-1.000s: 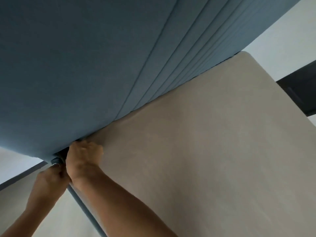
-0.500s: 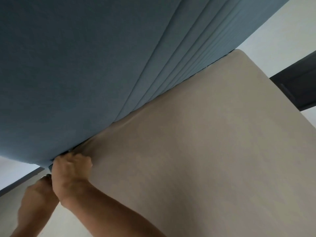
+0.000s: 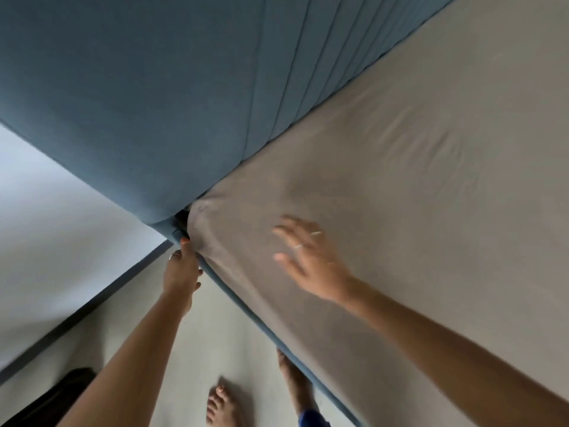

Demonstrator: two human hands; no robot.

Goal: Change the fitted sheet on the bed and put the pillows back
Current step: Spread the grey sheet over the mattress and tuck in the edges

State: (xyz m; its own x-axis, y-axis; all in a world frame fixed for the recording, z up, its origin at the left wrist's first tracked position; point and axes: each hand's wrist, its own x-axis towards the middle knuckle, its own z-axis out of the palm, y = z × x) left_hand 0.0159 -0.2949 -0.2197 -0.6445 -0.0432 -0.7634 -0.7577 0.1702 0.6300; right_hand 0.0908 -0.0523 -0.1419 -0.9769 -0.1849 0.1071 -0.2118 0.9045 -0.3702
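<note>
Taupe sheet (image 3: pixel 385 186): now lying over the mattress top, its corner bunched at the junction of headboard (image 3: pixel 154 87) and bed rail (image 3: pixel 246 312). My right hand (image 3: pixel 308 260): a second ago clenched at that corner beside the left; now lifting away, fingers spread and released, blurred, hovering over or skimming the sheet — contact I cannot tell. My left hand (image 3: pixel 181 269): still at the corner, fingers reaching up against the sheet edge; whether gripping or just pressing, I cannot tell. Judgement: corner seating looks nearly done; smoothing likely following. Pillows: none in view, still to go back.
</note>
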